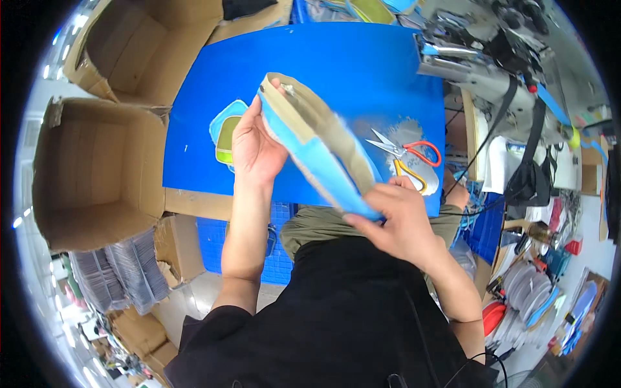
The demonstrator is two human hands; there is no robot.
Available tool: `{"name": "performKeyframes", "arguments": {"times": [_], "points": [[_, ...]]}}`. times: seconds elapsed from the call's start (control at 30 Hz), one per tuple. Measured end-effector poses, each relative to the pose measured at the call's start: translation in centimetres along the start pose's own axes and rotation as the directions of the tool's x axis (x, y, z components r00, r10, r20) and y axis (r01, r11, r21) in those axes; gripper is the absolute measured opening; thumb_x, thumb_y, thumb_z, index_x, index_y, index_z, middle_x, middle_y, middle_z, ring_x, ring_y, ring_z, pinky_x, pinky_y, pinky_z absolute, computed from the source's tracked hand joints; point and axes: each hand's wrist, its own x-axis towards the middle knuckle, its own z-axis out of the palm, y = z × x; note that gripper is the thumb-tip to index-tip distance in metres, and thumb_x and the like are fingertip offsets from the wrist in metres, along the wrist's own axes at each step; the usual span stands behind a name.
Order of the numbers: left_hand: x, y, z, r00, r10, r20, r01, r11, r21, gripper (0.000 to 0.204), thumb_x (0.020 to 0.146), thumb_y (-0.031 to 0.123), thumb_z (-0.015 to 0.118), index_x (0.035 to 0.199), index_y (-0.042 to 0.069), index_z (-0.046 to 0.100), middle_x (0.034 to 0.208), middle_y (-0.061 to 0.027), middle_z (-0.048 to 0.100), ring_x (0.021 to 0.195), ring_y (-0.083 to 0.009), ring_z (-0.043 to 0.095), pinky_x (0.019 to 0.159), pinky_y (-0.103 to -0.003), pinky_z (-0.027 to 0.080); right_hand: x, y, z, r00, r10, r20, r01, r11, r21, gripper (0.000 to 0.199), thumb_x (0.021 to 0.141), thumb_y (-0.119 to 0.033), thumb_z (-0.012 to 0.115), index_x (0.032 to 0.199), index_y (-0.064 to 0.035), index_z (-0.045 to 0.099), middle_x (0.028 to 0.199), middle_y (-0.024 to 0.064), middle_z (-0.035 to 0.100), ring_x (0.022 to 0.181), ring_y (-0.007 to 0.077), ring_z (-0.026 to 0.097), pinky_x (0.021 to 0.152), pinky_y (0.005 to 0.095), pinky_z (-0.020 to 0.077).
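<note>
A long, narrow, open piece of light blue and beige fabric [304, 145] slants over the blue tabletop, held up between my two hands. At its far left end, my left hand [257, 145] is closed on it, palm up, some fingers hidden inside or behind the cloth. My right hand [401, 223] pinches its near right end between thumb and fingers. Scissors [401, 152] with one red and one yellow handle loop lie to the right, beside a greyish patch. Left of my left hand, small light blue and yellow-green pieces [224, 139] lie stacked, partly covered by it.
Two open cardboard boxes [97, 171] stand along the left, the nearer one above bundled grey stacks [119, 268]. A sewing machine [479, 71] with hanging black straps is at the right edge of the blue table [349, 58]. Cloth pieces [369, 10] lie beyond the far edge.
</note>
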Motion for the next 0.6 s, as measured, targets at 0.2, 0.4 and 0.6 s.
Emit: {"name": "performKeyframes", "arguments": {"times": [0.2, 0.4, 0.6], "points": [[1.9, -1.1, -0.2, 0.996, -0.069, 0.055, 0.074, 0.992, -0.101, 0.042, 0.108, 0.017, 0.048, 0.146, 0.000, 0.046, 0.148, -0.0143, 0.055, 0.138, -0.0254, 0.054, 0.113, -0.044, 0.048, -1.3, -2.5, 0.0, 0.888, -0.438, -0.143, 0.432, 0.899, -0.072, 0.027, 0.072, -0.028, 0.086, 0.080, -0.0137, 0.065, 0.089, 0.0009, 0.064, 0.091, 0.0195, 0.064, 0.086, 0.0394, 0.0433], [1.7, 0.6, -0.8, 0.999, -0.012, 0.046, 0.014, 0.999, -0.046, 0.039, 0.108, 0.015, 0.047, 0.143, -0.002, 0.047, 0.146, -0.0154, 0.056, 0.138, -0.0264, 0.053, 0.112, -0.046, 0.049, -3.6, 1.1, -1.0, 0.992, -0.011, -0.126, 0.002, 0.998, -0.069, 0.018, 0.084, -0.021, 0.078, 0.094, -0.0087, 0.070, 0.080, 0.0041, 0.062, 0.076, 0.0246, 0.059, 0.074, 0.0396, 0.0404], [1.8, -0.2, 0.2, 0.997, -0.019, -0.081, 0.019, 1.000, -0.001, 0.040, 0.108, 0.008, 0.044, 0.144, -0.007, 0.042, 0.147, -0.0213, 0.053, 0.139, -0.0314, 0.052, 0.116, -0.049, 0.045, -4.4, 2.9, -1.0, 0.987, 0.111, -0.118, -0.095, 0.986, 0.134, 0.012, 0.088, -0.016, 0.076, 0.091, -0.0052, 0.071, 0.081, 0.0070, 0.067, 0.075, 0.0256, 0.060, 0.075, 0.0386, 0.0393]]}}
